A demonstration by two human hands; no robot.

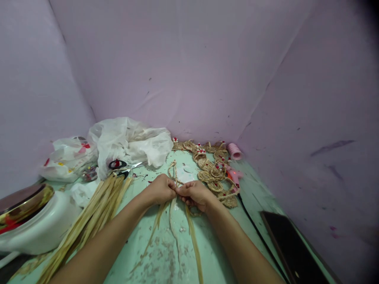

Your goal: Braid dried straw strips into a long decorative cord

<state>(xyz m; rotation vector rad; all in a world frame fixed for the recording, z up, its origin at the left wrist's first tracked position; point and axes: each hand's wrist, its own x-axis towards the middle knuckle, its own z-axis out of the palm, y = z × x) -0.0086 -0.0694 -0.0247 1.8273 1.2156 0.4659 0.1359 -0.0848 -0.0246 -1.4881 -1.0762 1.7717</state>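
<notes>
My left hand (163, 188) and my right hand (196, 192) meet over the middle of the green tabletop, fingertips pinched together on a braided cord (174, 170) of dried plant fibre. A finished loop of the braid stands up beyond my fingers. Toward me hang its loose flat strands (194, 240), spread apart on the table. The exact crossing of the strands is hidden by my fingers. Just past my right hand lies a pile of coiled braided pieces (211, 177), some carrying red and white beads.
A pink glue gun (234, 176) with a black cable and a pink thread spool (235, 151) sit right of the coils. Black-handled scissors (117, 164), dried fibre strips (97, 221), plastic bags (130, 142) and a white container (44, 228) occupy the left. A dark flat slab (291, 248) lies right.
</notes>
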